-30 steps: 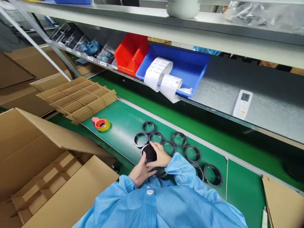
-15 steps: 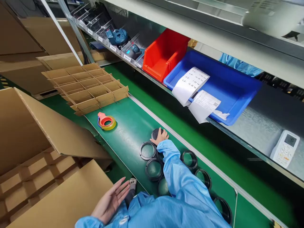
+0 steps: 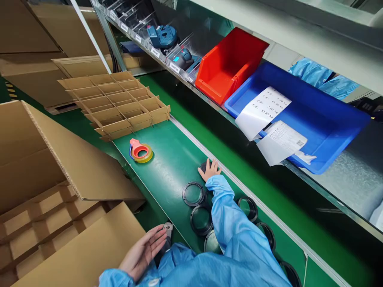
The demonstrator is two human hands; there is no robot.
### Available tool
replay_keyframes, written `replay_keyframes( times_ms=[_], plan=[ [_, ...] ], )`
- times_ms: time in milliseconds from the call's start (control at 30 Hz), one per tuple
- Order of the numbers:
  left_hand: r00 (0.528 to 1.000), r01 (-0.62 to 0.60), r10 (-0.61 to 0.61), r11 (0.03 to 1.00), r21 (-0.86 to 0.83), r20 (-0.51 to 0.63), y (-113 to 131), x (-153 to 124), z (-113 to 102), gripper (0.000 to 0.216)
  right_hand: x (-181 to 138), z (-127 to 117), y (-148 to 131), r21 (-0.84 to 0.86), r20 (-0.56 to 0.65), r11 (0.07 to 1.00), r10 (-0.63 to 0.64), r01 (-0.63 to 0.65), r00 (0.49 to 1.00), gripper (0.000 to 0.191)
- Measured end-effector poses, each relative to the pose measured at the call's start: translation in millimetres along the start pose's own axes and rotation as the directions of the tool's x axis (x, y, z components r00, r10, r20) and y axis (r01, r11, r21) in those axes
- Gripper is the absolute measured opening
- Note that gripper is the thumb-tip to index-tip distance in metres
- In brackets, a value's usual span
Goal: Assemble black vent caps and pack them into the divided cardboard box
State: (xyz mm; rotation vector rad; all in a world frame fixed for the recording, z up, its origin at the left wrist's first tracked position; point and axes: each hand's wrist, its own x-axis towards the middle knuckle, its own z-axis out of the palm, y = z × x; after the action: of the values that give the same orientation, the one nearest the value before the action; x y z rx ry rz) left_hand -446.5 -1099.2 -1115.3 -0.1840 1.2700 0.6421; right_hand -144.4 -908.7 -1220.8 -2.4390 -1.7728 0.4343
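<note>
- Brown corrugated carton [image 3: 74, 167], lower left, flaps folded out; cardboard divider inserts [image 3: 44, 227] sit inside it;
- Flat cardboard divider grid [image 3: 116, 105], lying at the end of the green conveyor belt [image 3: 170, 171] and overlapping it;
- Roll of yellowish tape [image 3: 146, 156] in a red-orange holder, lying flat on the belt, well apart from both hands;
- Left hand [image 3: 143, 253], blue sleeve, held open above the near belt edge; fingers [image 3: 155, 239] spread wide, holding nothing; a small grey item [image 3: 168, 231], too blurred to name, lies just beside them;
- Right hand [image 3: 210, 169], reaching across the belt, blue sleeve [image 3: 227, 215]; fingers [image 3: 211, 167] splayed on a dark round piece [image 3: 204, 166], mostly hidden beneath them, not closed around it;
- Black rings [image 3: 193, 193], at least five, lying flat on the belt in a loose double row below the right hand, some partly hidden by the forearm; one beside it looks metallic [image 3: 212, 242];
- Steel shelf above the belt: blue tool parts [image 3: 163, 36] in clear dividers, red bin [image 3: 230, 65], blue tray [image 3: 329, 119] with paper slips [image 3: 263, 111] hanging over its lip;
- Co-worker's blue sleeve [image 3: 320, 77], far right, beyond the shelf.
</note>
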Motion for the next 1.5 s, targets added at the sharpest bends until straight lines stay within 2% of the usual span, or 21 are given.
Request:
replay_keyframes(
  times_ms=[67,167,200,233,333,400,533,667,767,867,900,967,1033,1067,1133,1200,1267,1333,1400,1500],
  plan=[
    [1.0,0.007,-0.007,1.0,0.0,-0.003,0.0,-0.9,0.0,0.032,4.0,-6.2,0.5,0.072,0.033,0.996,0.044,-0.046,0.998,0.085],
    [1.0,0.007,-0.007,1.0,-0.001,0.001,-1.4,-5.1,3.0,0.023,14.3,-15.5,2.7,0.19,0.015,0.968,0.163,-0.163,0.986,0.099],
    [1.0,0.009,-0.009,1.0,0.004,-0.001,-2.3,-6.6,4.2,0.021,18.8,-17.9,4.5,0.217,0.012,0.958,0.191,-0.189,0.982,0.098],
    [1.0,0.01,-0.01,1.0,0.012,-0.003,-3.2,-7.9,5.3,0.019,23.4,-20.0,7.0,0.241,0.013,0.95,0.203,-0.2,0.979,0.09],
    [1.0,0.011,-0.011,0.999,0.037,-0.006,-6.1,-9.8,7.5,0.018,35.3,-25.6,17.5,0.305,0.045,0.933,0.184,-0.189,0.982,0.05],
    [1.0,0.006,-0.006,0.999,0.051,0.004,-7.9,-10.1,8.5,0.019,38.2,-29.2,24.5,0.356,0.071,0.917,0.166,-0.18,0.984,0.033],
    [1.0,-0.002,-0.001,0.995,0.102,0.026,-11.8,-11.3,12.2,0.018,29.8,-37.6,31.4,0.447,0.083,0.873,0.177,-0.195,0.981,0.024],
    [0.998,-0.039,0.028,0.981,0.191,0.055,-13.5,-10.6,23.9,0.017,9.0,-55.0,31.2,0.549,0.016,0.819,0.187,-0.165,0.982,0.019],
    [0.99,-0.12,0.094,0.957,0.264,0.11,-10.5,-7.9,45.5,0.019,-21.5,-78.1,36.2,0.635,-0.065,0.77,0.132,-0.061,0.989,0.021],
    [0.949,-0.247,0.178,0.934,0.259,0.262,-8.6,-10.3,79.6,0.04,-75.2,-104.0,51.1,0.727,-0.116,0.684,0.028,0.066,0.993,0.028],
    [0.918,-0.278,0.184,0.929,0.242,0.351,-10.3,-13.4,92.7,0.05,-97.6,-111.9,57.6,0.753,-0.123,0.651,-0.005,0.097,0.992,0.03],
    [0.825,-0.308,0.143,0.925,0.223,0.546,-19.7,-23.6,119.2,0.068,-145.3,-126.3,70.4,0.803,-0.131,0.579,-0.065,0.144,0.989,0.035],
    [0.746,-0.337,0.092,0.906,0.255,0.66,-38.7,-37.9,143.2,0.08,-190.5,-138.6,80.2,0.838,-0.165,0.514,-0.082,0.183,0.983,0.037],
    [0.731,-0.361,0.085,0.89,0.279,0.677,-51.6,-45.8,153.4,0.084,-210.4,-143.9,83.6,0.838,-0.206,0.506,-0.059,0.207,0.977,0.037],
    [0.73,-0.413,0.104,0.855,0.314,0.675,-81.7,-60.7,168.6,0.086,-243.1,-152.7,87.5,0.785,-0.308,0.574,0.03,0.235,0.951,0.036],
    [0.712,-0.452,0.129,0.837,0.309,0.69,-112.5,-71.9,177.5,0.088,-266.8,-159.0,90.3,0.702,-0.379,0.69,0.148,0.18,0.914,0.037],
    [0.694,-0.463,0.114,0.827,0.32,0.711,-138.9,-77.5,182.4,0.091,-283.7,-163.5,95.8,0.663,-0.392,0.744,0.248,0.085,0.886,0.039],
    [0.692,-0.456,0.068,0.813,0.362,0.718,-158.2,-78.4,186.6,0.093,-296.2,-167.0,106.5,0.658,-0.409,0.752,0.308,0.043,0.859,0.038],
    [0.692,-0.435,0.008,0.802,0.408,0.722,-171.0,-77.1,191.5,0.093,-304.5,-169.8,122.4,0.654,-0.447,0.754,0.322,0.059,0.834,0.041],
    [0.7,-0.418,-0.031,0.792,0.445,0.713,-181.2,-74.7,198.7,0.089,-306.9,-170.6,148.9,0.726,-0.429,0.685,0.372,0.069,0.823,0.046]
  ],
)
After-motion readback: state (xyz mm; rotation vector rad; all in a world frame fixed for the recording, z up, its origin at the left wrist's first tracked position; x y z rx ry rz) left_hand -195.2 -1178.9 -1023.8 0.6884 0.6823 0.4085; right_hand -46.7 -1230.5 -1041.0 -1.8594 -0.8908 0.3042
